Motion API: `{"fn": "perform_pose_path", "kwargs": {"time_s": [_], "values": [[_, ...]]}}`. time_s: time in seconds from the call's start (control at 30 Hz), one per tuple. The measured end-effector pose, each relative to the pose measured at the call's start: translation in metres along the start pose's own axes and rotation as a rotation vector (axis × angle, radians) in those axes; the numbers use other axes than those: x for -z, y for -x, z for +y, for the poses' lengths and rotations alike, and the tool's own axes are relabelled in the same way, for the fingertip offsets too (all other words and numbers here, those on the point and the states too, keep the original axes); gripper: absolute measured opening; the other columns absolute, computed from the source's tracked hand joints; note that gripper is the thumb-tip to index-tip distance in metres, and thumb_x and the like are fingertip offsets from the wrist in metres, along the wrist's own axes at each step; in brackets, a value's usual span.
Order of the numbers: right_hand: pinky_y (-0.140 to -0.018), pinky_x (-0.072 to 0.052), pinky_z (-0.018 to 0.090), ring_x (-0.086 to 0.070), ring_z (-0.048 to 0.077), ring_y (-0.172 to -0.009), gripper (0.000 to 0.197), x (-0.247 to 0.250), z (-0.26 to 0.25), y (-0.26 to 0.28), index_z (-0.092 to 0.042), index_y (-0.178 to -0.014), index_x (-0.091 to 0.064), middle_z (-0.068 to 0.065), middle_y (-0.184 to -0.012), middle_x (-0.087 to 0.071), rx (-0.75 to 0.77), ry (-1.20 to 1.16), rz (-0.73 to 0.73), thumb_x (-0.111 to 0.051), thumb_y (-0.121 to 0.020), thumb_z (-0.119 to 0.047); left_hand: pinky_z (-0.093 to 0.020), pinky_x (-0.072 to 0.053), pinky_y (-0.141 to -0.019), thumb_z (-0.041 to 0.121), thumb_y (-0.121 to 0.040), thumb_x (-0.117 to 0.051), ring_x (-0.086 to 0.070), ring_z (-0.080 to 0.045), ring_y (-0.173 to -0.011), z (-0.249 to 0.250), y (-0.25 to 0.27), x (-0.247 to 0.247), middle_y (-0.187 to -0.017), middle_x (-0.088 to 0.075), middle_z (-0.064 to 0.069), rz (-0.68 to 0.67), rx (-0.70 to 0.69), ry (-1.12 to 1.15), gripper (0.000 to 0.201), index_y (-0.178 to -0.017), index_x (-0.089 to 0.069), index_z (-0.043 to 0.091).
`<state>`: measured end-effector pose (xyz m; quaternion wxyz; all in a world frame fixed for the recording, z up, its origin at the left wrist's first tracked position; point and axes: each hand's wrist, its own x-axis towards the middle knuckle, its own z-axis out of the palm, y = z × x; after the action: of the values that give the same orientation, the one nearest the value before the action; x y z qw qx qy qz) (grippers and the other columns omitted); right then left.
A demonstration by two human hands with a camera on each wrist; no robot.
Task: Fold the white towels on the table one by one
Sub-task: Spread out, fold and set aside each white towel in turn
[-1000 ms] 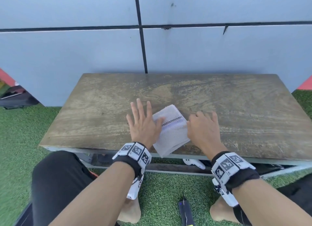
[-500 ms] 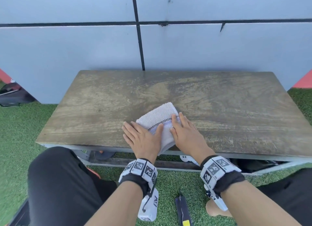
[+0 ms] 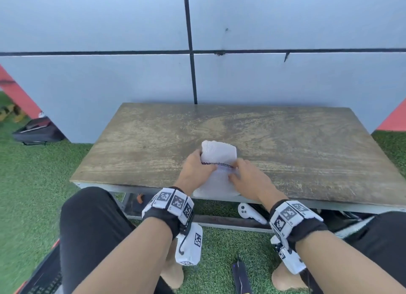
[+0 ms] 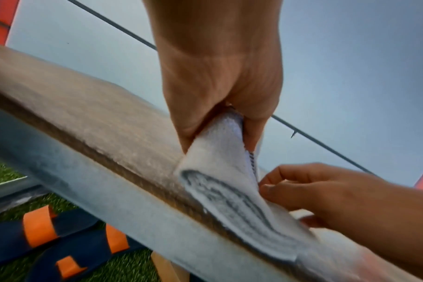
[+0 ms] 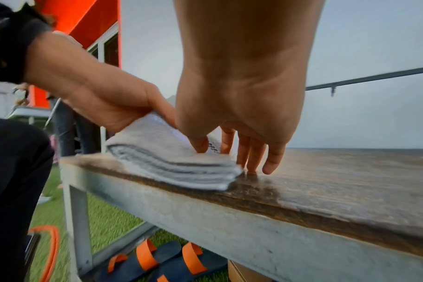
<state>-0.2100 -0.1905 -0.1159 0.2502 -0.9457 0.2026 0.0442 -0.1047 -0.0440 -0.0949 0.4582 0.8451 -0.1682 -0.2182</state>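
One white towel (image 3: 216, 185) with a dark checked band lies folded in several layers at the front edge of the wooden table (image 3: 285, 153). Its far part (image 3: 219, 151) stands raised off the layers below. My left hand (image 3: 206, 162) grips that raised part from the left; in the left wrist view the cloth (image 4: 220, 162) is clamped between thumb and fingers (image 4: 220, 133). My right hand (image 3: 234, 172) pinches the band at the right side. In the right wrist view its thumb (image 5: 198, 145) is on the towel (image 5: 172, 162), while the other fingers point down to the table beside it.
A grey panelled wall (image 3: 285, 85) stands right behind the table. Under the table lie orange-and-blue sandals (image 5: 162, 261) and a white controller (image 3: 250, 213). A black bag (image 3: 37, 131) sits on the green turf at left, and a dark object (image 3: 241, 276) lies between my feet.
Both hands lay flat on the slanted towel before. They now hold it at the checked band, the towel is turned square to the table edge and its far part is lifted.
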Motion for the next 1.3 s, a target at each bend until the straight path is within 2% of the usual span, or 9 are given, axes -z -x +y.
{"fn": "perform_pose_path", "kwargs": {"time_s": [0.1, 0.23, 0.4, 0.57, 0.67, 0.8, 1.07, 1.2, 1.3], "values": [[-0.072, -0.053, 0.040, -0.064, 0.022, -0.083, 0.037, 0.011, -0.005, 0.007, -0.019, -0.132, -0.042, 0.003, -0.102, -0.066, -0.059, -0.318, 0.027, -0.048, -0.101, -0.038, -0.022, -0.048, -0.062, 0.014, -0.087, -0.073, -0.063, -0.014, -0.080, 0.014, 0.014, 0.019, -0.100, -0.068, 0.000, -0.034, -0.084, 0.074, 0.034, -0.118, -0.059, 0.017], [-0.080, -0.046, 0.028, -0.059, 0.008, -0.095, 0.029, 0.032, -0.026, 0.018, -0.024, -0.129, -0.050, -0.009, -0.112, -0.063, -0.018, -0.662, 0.048, -0.052, -0.100, -0.025, -0.015, -0.047, -0.063, 0.011, -0.082, -0.077, -0.063, -0.010, -0.080, 0.036, 0.033, 0.050, -0.095, -0.069, 0.005, -0.087, -0.198, 0.089, 0.040, -0.118, -0.062, 0.018], [-0.103, -0.048, 0.051, -0.070, 0.023, -0.105, 0.023, 0.059, -0.066, 0.017, -0.020, -0.110, -0.073, -0.002, -0.108, -0.076, 0.019, -0.927, -0.026, -0.064, -0.090, -0.025, -0.012, -0.050, -0.064, 0.006, -0.084, -0.076, -0.066, 0.003, -0.075, 0.056, 0.065, 0.099, -0.089, -0.069, 0.013, -0.021, -0.269, 0.226, 0.033, -0.106, -0.063, 0.027], [-0.080, -0.057, 0.034, -0.072, 0.022, -0.101, 0.028, 0.078, -0.154, 0.001, -0.014, -0.120, -0.067, 0.003, -0.109, -0.076, 0.231, -1.065, -0.120, -0.061, -0.094, -0.007, -0.037, -0.056, -0.088, 0.020, -0.075, -0.080, -0.071, -0.019, -0.101, 0.056, 0.108, 0.174, -0.108, -0.075, 0.000, 0.200, -0.312, 0.324, 0.045, -0.117, -0.066, 0.012], [-0.088, -0.057, 0.039, -0.072, 0.021, -0.105, 0.029, 0.076, -0.220, -0.011, -0.018, -0.125, -0.061, 0.002, -0.115, -0.074, 0.358, -1.030, -0.188, -0.062, -0.097, -0.012, -0.053, -0.053, -0.097, 0.033, -0.082, -0.075, -0.068, -0.030, -0.110, 0.039, 0.130, 0.225, -0.116, -0.072, -0.011, 0.373, -0.296, 0.330, 0.043, -0.120, -0.066, 0.015], [-0.079, -0.058, 0.038, -0.074, 0.019, -0.094, 0.024, 0.065, -0.292, -0.023, -0.025, -0.119, -0.061, 0.000, -0.106, -0.076, 0.486, -0.853, -0.236, -0.066, -0.096, -0.025, -0.050, -0.055, -0.094, 0.059, -0.088, -0.062, -0.069, -0.022, -0.107, 0.001, 0.149, 0.285, -0.119, -0.071, 0.000, 0.517, -0.158, 0.303, 0.049, -0.122, -0.060, 0.025], [-0.093, -0.053, 0.034, -0.067, 0.017, -0.107, 0.034, -0.033, -0.373, -0.067, -0.020, -0.128, -0.059, 0.000, -0.118, -0.069, 0.630, -0.440, -0.422, -0.066, -0.096, -0.027, -0.052, -0.053, -0.098, 0.017, -0.102, -0.047, -0.062, -0.024, -0.114, -0.132, 0.145, 0.330, -0.126, -0.062, -0.004, 0.537, 0.107, 0.356, 0.032, -0.134, -0.045, 0.022], [-0.094, -0.055, 0.047, -0.069, 0.016, -0.105, 0.042, -0.113, -0.384, -0.093, -0.032, -0.114, -0.061, -0.008, -0.113, -0.072, 0.652, -0.313, -0.533, -0.071, -0.079, -0.053, -0.054, -0.051, -0.099, 0.015, -0.099, -0.051, -0.062, -0.028, -0.115, -0.215, 0.137, 0.324, -0.125, -0.063, -0.009, 0.598, 0.238, 0.400, 0.031, -0.129, -0.049, 0.022], [-0.095, -0.053, 0.046, -0.069, 0.014, -0.102, 0.031, -0.173, -0.383, -0.105, -0.028, -0.115, -0.061, -0.008, -0.110, -0.072, 0.662, -0.240, -0.607, -0.068, -0.088, -0.041, -0.049, -0.055, -0.095, 0.016, -0.094, -0.058, -0.066, -0.027, -0.108, -0.280, 0.137, 0.308, -0.123, -0.065, -0.011, 0.625, 0.350, 0.471, 0.032, -0.124, -0.052, 0.025]]}}
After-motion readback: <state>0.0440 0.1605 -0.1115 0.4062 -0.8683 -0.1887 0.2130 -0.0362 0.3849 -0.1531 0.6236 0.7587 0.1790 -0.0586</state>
